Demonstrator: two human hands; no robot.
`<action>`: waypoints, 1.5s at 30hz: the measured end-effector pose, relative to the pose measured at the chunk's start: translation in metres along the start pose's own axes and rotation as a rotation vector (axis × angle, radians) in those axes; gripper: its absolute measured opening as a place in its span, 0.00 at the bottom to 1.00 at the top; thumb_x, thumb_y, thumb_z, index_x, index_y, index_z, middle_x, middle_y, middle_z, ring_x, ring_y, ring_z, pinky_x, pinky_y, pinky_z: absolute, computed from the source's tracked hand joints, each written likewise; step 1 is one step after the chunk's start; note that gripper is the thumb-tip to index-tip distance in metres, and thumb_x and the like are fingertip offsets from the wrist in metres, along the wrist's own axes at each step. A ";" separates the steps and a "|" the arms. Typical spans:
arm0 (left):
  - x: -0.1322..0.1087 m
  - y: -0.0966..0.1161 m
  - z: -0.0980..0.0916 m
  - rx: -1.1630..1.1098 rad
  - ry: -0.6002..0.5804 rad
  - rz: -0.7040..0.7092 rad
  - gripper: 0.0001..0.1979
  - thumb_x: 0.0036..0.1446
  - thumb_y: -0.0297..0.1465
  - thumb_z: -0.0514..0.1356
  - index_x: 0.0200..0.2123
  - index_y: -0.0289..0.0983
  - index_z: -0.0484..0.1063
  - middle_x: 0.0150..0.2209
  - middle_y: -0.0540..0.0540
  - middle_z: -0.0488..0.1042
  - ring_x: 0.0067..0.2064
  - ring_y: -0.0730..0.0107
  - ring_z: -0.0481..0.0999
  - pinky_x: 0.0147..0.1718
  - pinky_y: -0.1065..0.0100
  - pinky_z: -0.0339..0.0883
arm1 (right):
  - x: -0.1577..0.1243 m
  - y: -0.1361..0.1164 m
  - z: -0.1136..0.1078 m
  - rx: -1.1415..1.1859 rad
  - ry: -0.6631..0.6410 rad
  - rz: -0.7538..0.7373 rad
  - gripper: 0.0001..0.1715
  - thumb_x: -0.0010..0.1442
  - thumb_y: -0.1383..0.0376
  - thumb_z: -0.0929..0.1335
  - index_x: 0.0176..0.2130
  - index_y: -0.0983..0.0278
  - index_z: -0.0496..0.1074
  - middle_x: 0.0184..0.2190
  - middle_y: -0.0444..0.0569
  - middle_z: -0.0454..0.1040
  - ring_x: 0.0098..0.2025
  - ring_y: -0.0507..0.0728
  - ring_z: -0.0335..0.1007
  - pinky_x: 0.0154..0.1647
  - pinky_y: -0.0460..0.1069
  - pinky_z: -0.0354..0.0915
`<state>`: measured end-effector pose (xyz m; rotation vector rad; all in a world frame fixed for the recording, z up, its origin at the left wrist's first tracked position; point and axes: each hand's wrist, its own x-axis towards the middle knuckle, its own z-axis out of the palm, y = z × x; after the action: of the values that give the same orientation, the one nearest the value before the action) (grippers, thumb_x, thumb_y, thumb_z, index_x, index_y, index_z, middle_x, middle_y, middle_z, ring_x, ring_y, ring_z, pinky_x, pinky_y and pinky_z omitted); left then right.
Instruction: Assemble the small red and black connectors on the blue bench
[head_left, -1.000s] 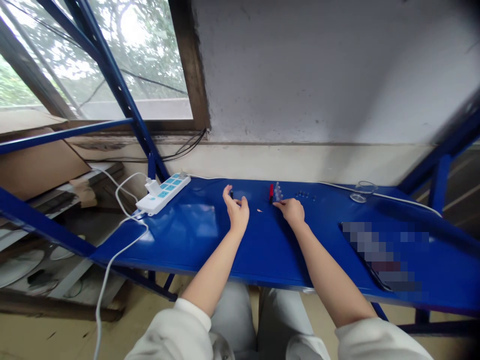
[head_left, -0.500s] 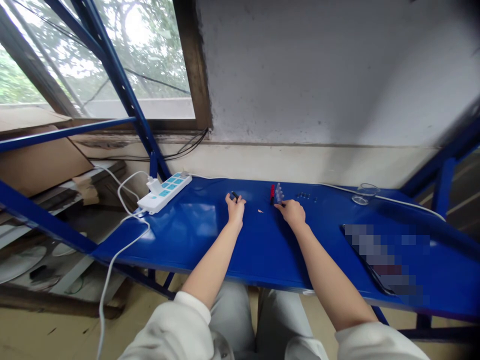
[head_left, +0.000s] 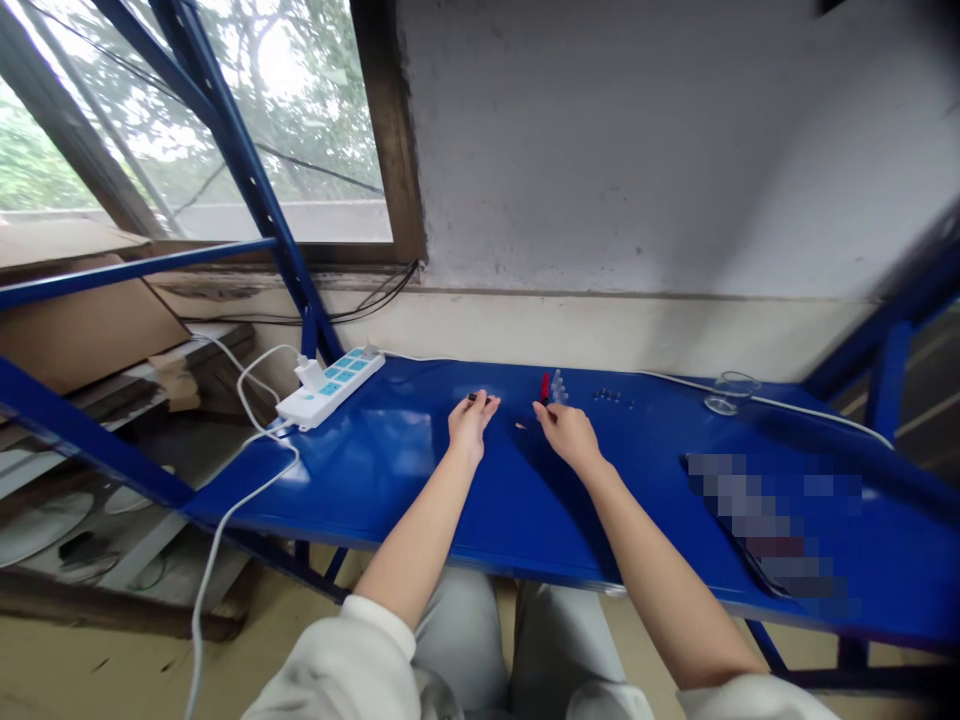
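Stretching across the view, the blue table [head_left: 420, 470] carries a white power strip [head_left: 330, 388] at its far left. The left hand [head_left: 466, 430] and right hand [head_left: 568, 435] rest apart, fingers loose, gripping nothing. Left fingertips touch a short black stick [head_left: 480, 398] lying flat near the far edge, its long axis running left to right. Right fingertips sit just beside a small red piece [head_left: 545, 386].

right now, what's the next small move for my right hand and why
Probably slide the right hand slightly left and pinch the tiny pale piece lying on the blue shelf between the hands. Its fingers look empty and point that way, while the left hand has its fingertips at the small black part.
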<state>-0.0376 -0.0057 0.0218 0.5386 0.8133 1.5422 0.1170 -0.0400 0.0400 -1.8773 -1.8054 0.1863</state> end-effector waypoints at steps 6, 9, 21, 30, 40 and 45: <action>-0.007 0.000 0.004 0.142 -0.275 -0.050 0.17 0.43 0.32 0.65 0.35 0.34 0.64 0.32 0.45 0.75 0.17 0.84 0.66 0.19 0.77 0.61 | -0.004 -0.008 0.010 0.390 -0.034 -0.172 0.25 0.61 0.50 0.53 0.29 0.63 0.66 0.24 0.48 0.72 0.28 0.52 0.69 0.29 0.44 0.59; -0.009 -0.001 0.004 0.208 -0.359 -0.043 0.18 0.43 0.34 0.65 0.35 0.35 0.63 0.32 0.45 0.76 0.13 0.88 0.58 0.14 0.77 0.53 | -0.005 -0.010 0.015 0.541 -0.078 -0.201 0.26 0.60 0.49 0.52 0.28 0.63 0.64 0.22 0.45 0.69 0.24 0.50 0.66 0.27 0.44 0.59; -0.009 -0.004 0.003 0.255 -0.323 0.026 0.16 0.44 0.34 0.63 0.37 0.33 0.66 0.39 0.40 0.75 0.14 0.90 0.55 0.13 0.78 0.49 | 0.000 -0.008 0.021 0.601 -0.029 -0.181 0.19 0.56 0.52 0.60 0.26 0.64 0.65 0.22 0.45 0.70 0.23 0.50 0.65 0.27 0.44 0.60; -0.008 -0.007 0.003 0.250 -0.288 0.066 0.15 0.46 0.32 0.61 0.38 0.33 0.66 0.40 0.41 0.74 0.14 0.90 0.56 0.12 0.78 0.49 | -0.003 -0.008 0.018 0.382 0.098 -0.243 0.15 0.57 0.56 0.60 0.30 0.63 0.68 0.24 0.45 0.72 0.22 0.50 0.64 0.26 0.44 0.56; -0.007 -0.005 0.003 0.190 -0.235 0.010 0.14 0.46 0.30 0.61 0.38 0.34 0.67 0.40 0.43 0.74 0.15 0.88 0.59 0.14 0.77 0.51 | -0.008 -0.013 0.017 0.077 0.209 -0.337 0.16 0.61 0.58 0.57 0.35 0.62 0.69 0.33 0.48 0.72 0.31 0.52 0.67 0.27 0.44 0.54; -0.006 -0.004 0.003 0.137 -0.214 -0.007 0.12 0.46 0.27 0.60 0.37 0.33 0.66 0.39 0.42 0.74 0.16 0.86 0.62 0.14 0.77 0.51 | -0.009 -0.014 0.016 -0.036 0.223 -0.350 0.20 0.62 0.57 0.54 0.36 0.62 0.69 0.33 0.49 0.72 0.31 0.51 0.67 0.25 0.44 0.52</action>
<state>-0.0317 -0.0114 0.0211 0.7866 0.7575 1.4003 0.0959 -0.0449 0.0303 -1.5045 -1.9501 -0.1753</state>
